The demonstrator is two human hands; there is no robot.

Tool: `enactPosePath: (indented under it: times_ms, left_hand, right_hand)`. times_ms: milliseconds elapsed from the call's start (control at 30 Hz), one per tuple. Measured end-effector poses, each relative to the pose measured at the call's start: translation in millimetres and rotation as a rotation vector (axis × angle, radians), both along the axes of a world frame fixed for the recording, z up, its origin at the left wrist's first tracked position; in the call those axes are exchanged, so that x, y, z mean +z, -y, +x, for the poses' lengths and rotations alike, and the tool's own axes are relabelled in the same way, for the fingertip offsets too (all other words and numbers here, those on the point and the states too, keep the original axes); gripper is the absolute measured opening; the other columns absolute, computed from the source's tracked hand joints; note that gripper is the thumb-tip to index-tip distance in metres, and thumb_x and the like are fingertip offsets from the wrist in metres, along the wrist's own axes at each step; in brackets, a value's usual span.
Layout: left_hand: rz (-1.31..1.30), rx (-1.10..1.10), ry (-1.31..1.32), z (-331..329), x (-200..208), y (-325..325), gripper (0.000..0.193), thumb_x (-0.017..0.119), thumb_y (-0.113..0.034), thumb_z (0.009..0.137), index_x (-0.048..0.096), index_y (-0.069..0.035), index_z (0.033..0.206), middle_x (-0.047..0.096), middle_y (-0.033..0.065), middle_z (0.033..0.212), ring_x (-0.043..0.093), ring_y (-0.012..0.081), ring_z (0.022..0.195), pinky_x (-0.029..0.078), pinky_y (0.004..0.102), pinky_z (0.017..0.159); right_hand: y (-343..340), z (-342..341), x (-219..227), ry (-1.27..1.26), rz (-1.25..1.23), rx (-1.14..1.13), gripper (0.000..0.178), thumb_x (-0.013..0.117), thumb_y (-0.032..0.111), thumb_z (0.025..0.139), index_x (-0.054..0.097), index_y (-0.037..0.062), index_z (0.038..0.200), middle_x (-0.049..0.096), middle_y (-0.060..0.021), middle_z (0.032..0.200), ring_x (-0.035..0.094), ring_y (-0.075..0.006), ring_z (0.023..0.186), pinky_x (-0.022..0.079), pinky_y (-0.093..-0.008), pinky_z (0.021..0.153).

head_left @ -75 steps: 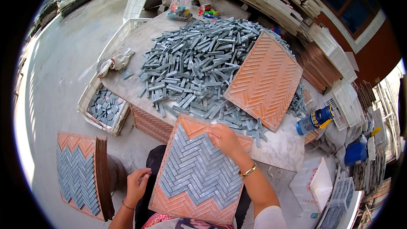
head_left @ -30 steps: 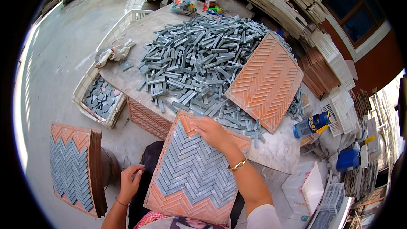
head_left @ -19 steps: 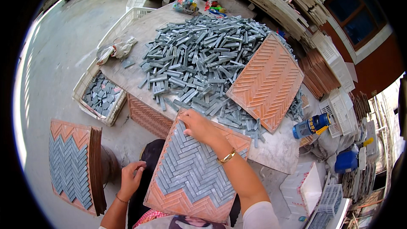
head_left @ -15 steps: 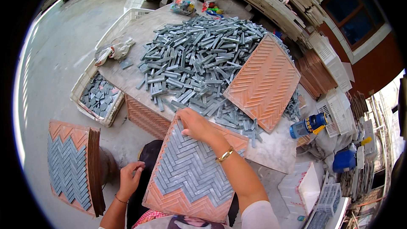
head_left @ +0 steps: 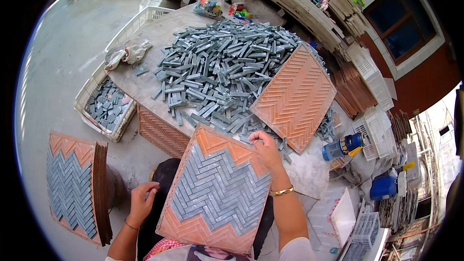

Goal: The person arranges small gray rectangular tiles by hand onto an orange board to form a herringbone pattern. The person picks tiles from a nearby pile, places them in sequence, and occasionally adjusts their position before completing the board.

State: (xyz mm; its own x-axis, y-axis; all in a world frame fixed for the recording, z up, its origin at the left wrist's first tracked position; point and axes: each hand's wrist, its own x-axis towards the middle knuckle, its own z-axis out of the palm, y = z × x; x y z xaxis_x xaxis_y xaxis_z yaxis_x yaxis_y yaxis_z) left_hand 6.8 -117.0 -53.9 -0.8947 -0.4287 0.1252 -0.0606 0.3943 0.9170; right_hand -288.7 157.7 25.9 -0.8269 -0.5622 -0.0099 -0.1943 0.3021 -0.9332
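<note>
A terracotta-coloured herringbone mould board (head_left: 195, 229) rests tilted on my lap. Grey strip tiles (head_left: 217, 183) fill its middle in a zigzag; its top and bottom corners show bare grooves. My right hand (head_left: 268, 152), with a gold bangle at the wrist, is at the board's upper right edge, fingers curled together. Whatever those fingers may hold is hidden. Left of the board, beside my dark-trousered knee, my left hand (head_left: 141, 200) hangs with bent fingers and thumb drawn in, nothing visible in it. Ahead lies a large heap of loose grey strip tiles (head_left: 217, 63).
An unfilled mould board (head_left: 297, 99) leans on the heap's right side. Filled boards (head_left: 72, 188) stand stacked at the left. A white crate (head_left: 99, 128) holds grey tile pieces. A blue bottle (head_left: 343, 146) sits at the table's right; a plastic bag (head_left: 209, 5) is at the back.
My right hand has moved off the tiles at the board's upper left, going right to its upper right edge. My left hand stays beside the board, its fingers slightly more bent.
</note>
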Motion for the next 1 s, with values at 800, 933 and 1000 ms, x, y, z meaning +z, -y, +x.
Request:
enactPosePath:
  times_ms: [800, 933, 1000]
  left_hand:
    - [0.03, 0.042, 0.07, 9.9, -5.8, 6.5, 0.017, 0.057, 0.003, 0.083, 0.065, 0.003, 0.098, 0.068, 0.0143, 0.087, 0.066, 0.0234, 0.08, 0.051, 0.0308, 0.073]
    - [0.02, -0.001, 0.048, 0.1, -4.4, -2.4, 0.017, 0.057, 0.003, 0.083, 0.065, 0.003, 0.098, 0.068, 0.014, 0.087, 0.066, 0.0229, 0.08, 0.051, 0.0303, 0.073]
    - [-0.001, -0.025, 0.046, -4.3, -2.2, -5.9, 0.018, 0.057, 0.004, 0.083, 0.065, 0.003, 0.099, 0.068, 0.0139, 0.087, 0.066, 0.0228, 0.08, 0.051, 0.0303, 0.073]
  right_hand:
    - [-32.0, 26.2, 37.2, 0.351, -0.58, -0.104, 0.039, 0.065, 0.019, 0.086, 0.05, 0.0101, 0.121, 0.055, -0.0026, 0.086, 0.041, -0.0026, 0.059, 0.032, -0.0159, 0.047]
    - [-54.6, 32.3, 7.1, 0.361, -0.246, -0.196, 0.03, 0.065, 0.022, 0.087, 0.056, 0.0087, 0.112, 0.056, 0.0013, 0.077, 0.046, -0.0029, 0.062, 0.036, -0.0187, 0.05]
    - [-40.4, 30.7, -3.6, 0.192, -0.054, -0.1, 0.024, 0.063, 0.02, 0.087, 0.058, 0.0058, 0.106, 0.058, -0.0011, 0.077, 0.051, -0.0079, 0.065, 0.041, -0.0218, 0.056]
